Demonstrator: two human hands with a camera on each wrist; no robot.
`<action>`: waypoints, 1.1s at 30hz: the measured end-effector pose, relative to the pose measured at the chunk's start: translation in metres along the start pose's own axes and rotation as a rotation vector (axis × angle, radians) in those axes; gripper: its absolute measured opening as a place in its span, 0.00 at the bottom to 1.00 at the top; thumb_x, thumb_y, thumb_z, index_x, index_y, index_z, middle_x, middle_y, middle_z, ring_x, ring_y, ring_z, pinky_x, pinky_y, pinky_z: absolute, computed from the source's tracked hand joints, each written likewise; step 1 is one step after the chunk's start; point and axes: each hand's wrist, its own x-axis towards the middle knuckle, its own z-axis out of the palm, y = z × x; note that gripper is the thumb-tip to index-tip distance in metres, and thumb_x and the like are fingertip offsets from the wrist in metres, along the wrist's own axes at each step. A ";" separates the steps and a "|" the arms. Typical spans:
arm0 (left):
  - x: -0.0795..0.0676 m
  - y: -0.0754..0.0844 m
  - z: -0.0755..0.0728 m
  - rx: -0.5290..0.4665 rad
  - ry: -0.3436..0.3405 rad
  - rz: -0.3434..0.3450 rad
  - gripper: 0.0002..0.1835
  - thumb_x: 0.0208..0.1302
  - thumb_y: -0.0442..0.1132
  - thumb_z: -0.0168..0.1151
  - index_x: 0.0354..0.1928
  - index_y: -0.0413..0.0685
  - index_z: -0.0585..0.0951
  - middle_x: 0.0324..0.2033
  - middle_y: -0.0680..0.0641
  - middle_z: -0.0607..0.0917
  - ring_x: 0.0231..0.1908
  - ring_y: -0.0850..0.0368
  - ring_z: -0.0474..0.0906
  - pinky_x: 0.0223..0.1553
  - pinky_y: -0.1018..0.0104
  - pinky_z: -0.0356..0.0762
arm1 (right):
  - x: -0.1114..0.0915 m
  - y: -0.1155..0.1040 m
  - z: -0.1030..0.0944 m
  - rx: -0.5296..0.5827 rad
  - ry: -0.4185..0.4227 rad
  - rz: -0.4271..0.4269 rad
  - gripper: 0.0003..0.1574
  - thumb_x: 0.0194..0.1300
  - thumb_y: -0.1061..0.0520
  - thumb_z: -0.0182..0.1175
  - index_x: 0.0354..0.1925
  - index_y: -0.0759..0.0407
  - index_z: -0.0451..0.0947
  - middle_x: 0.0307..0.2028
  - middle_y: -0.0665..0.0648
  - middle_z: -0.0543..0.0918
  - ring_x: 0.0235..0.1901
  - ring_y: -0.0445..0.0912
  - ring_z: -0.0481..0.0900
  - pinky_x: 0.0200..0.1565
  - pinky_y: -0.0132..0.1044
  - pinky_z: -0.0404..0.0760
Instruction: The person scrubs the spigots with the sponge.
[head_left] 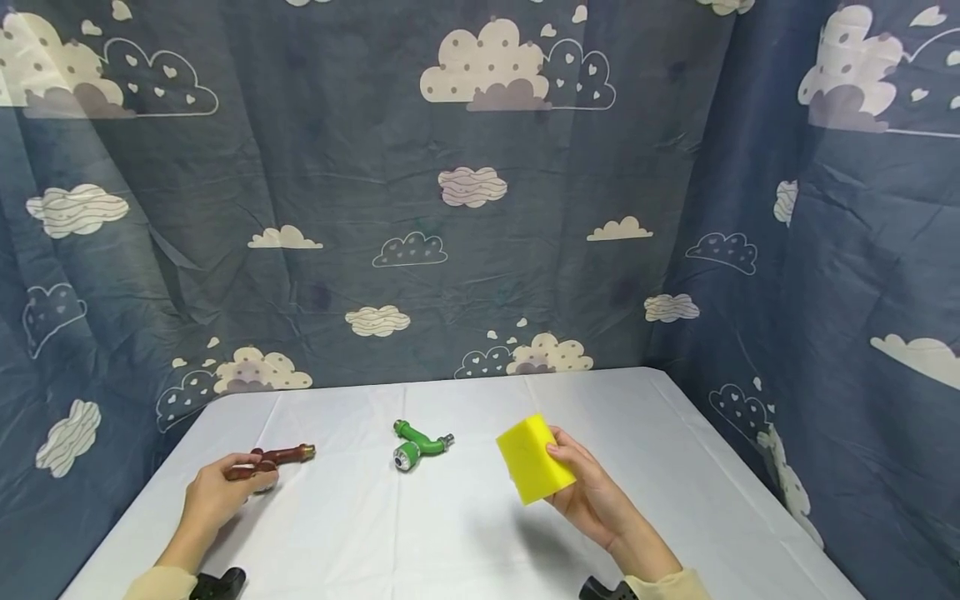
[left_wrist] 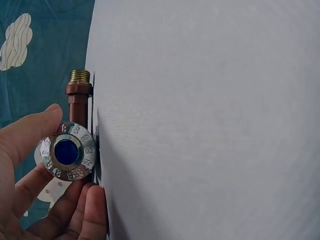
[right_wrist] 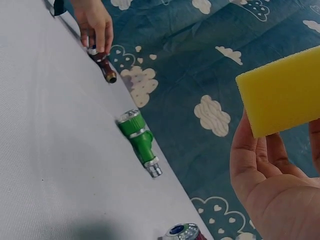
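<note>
On the left side of the table, my left hand [head_left: 213, 493] grips a dark red-brown faucet [head_left: 291, 455] that lies at the tabletop. Its round silver handle with a blue centre [left_wrist: 66, 151] and brass threaded end [left_wrist: 80, 76] show in the left wrist view. My right hand [head_left: 596, 497] holds a yellow sponge [head_left: 534, 460] up above the table, thumb on its near side and fingers beneath. Between the hands lies a green faucet [head_left: 424, 445]. Another faucet with a silver and blue handle [right_wrist: 181, 232] is partly in sight at the bottom of the right wrist view.
A white cloth covers the table [head_left: 360, 533]. Behind and at the sides hangs a dark blue curtain [head_left: 337, 183] with a cloud print. Black wrist devices [head_left: 217, 585] sit below both hands.
</note>
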 end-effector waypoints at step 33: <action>-0.006 0.011 0.002 -0.139 0.102 0.011 0.29 0.66 0.45 0.78 0.65 0.39 0.83 0.61 0.30 0.86 0.51 0.47 0.89 0.50 0.59 0.86 | 0.006 0.004 0.002 -0.034 0.018 0.006 0.14 0.81 0.50 0.49 0.61 0.43 0.69 0.53 0.49 0.80 0.51 0.44 0.78 0.56 0.33 0.85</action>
